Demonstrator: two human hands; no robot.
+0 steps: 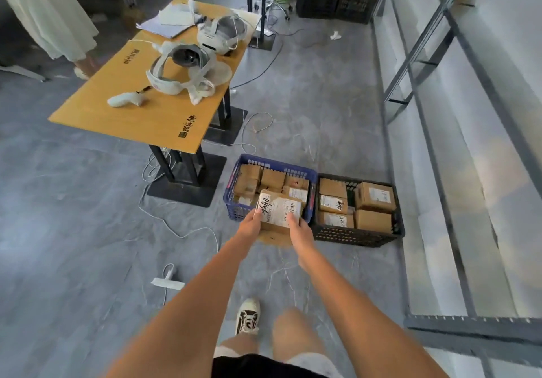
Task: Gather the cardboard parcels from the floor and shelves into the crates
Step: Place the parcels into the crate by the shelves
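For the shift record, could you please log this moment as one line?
hands: left hand and right hand hold parcel | position: above blue crate near edge | black crate: holds parcels

Brown cardboard parcel (280, 212) with white label, black barcode and scrawl; blue crate (249, 162) at 12 o'clock, black crate (357, 235) at its 3 o'clock, orange-tan table (132, 113) at 10 o'clock, grey marbled floor (322, 99).

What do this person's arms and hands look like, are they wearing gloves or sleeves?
No gloves and no sleeves: both forearms are bare all the way into view. The left hand and right hand show no rings, watch or bands that I can make out.
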